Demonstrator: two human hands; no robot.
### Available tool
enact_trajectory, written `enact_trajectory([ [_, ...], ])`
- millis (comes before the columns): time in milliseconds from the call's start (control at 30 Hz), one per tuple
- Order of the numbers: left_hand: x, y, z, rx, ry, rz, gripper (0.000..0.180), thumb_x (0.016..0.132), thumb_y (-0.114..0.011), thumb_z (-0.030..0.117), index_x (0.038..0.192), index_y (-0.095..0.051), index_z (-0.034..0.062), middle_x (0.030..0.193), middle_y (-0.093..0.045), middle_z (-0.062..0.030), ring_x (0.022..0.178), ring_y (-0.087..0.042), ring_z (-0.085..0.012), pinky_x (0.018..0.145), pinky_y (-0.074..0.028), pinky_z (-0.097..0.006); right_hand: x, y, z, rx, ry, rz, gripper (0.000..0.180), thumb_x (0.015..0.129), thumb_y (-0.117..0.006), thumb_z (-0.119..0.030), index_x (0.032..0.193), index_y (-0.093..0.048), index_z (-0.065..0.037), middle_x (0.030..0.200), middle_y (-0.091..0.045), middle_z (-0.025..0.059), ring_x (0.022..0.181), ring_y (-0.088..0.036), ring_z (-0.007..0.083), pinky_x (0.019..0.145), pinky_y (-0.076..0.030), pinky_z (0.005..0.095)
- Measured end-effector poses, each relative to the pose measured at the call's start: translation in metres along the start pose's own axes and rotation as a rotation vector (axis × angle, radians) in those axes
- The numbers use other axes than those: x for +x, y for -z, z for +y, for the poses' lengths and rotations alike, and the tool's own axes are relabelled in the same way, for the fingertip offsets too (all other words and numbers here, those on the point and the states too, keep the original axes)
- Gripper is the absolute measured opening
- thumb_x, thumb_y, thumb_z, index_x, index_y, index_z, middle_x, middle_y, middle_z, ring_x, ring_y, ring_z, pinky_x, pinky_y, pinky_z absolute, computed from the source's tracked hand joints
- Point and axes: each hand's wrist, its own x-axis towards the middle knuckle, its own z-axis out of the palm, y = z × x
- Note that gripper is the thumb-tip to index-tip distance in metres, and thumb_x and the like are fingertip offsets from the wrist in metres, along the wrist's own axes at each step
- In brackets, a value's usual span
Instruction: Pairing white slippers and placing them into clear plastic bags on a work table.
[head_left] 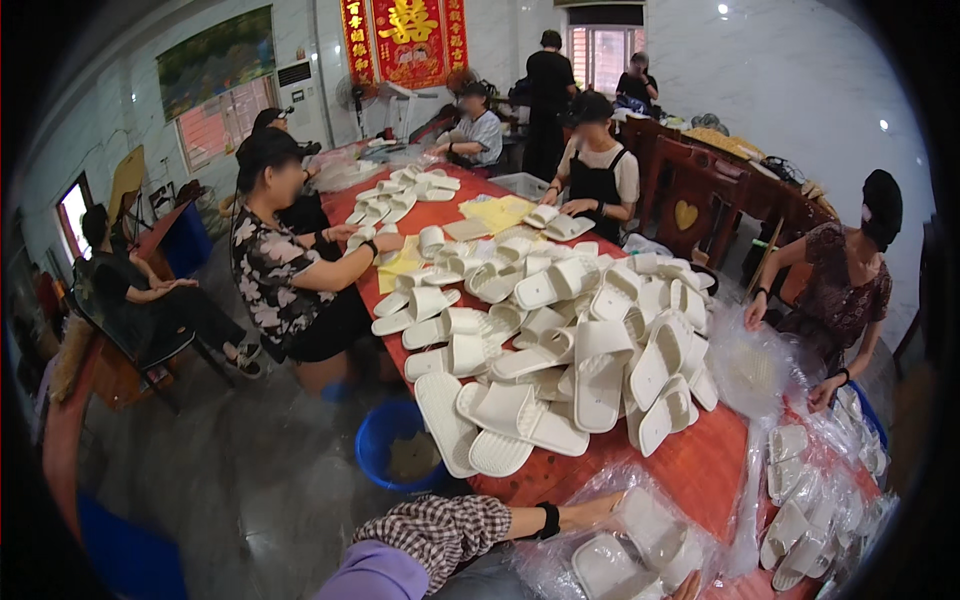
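Note:
At the near edge of the red table (720, 455), a pair of white slippers (655, 530) lies in a clear plastic bag (560, 555). My left hand (590, 512), with a black band at the wrist and a checked sleeve, grips the bag beside the upper slipper; its fingertips are partly hidden. Of my right hand (688, 586), only a small part shows at the lower edge, against the bag's near side; its fingers are mostly hidden. Just beyond my hands, a big heap of loose white slippers (540, 340) covers much of the table.
Bagged slippers (800, 520) are piled at the near right. A blue bin (372, 455) stands on the floor left of the table. Co-workers handle slippers along both sides, one (290, 240) at the left, another (840, 280) with plastic at the right. Yellow sheets (497, 213) lie farther back.

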Motion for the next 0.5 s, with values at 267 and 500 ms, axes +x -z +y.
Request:
enact_trajectory([
  [267, -0.029, 0.002, 0.021, 0.695, -0.152, -0.164, 0.092, 0.079, -0.075, 0.015, 0.150, -0.017, 0.0053, 0.143, -0.036, -0.0208, 0.134, -0.034, -0.0298, 0.112, -0.028, -0.037, 0.000, 0.016, -0.018, -0.037, -0.098, -0.087, 0.058, 0.099, -0.036, -0.021, 0.145, -0.022, 0.012, 0.154, -0.017, 0.0292, 0.143, -0.012, 0.0448, 0.118, -0.014, 0.0497],
  [500, -0.032, 0.004, 0.042, 0.208, 0.178, -0.246, 0.093, 0.078, -0.075, 0.012, 0.150, -0.016, 0.0062, 0.142, -0.035, -0.0203, 0.133, -0.035, -0.0295, 0.112, -0.029, -0.036, 0.000, -0.033, 0.035, -0.424, 0.136, 0.062, 0.048, 0.095, -0.039, -0.018, 0.134, -0.044, 0.010, 0.151, -0.024, 0.0298, 0.144, -0.013, 0.0449, 0.117, -0.013, 0.0540],
])
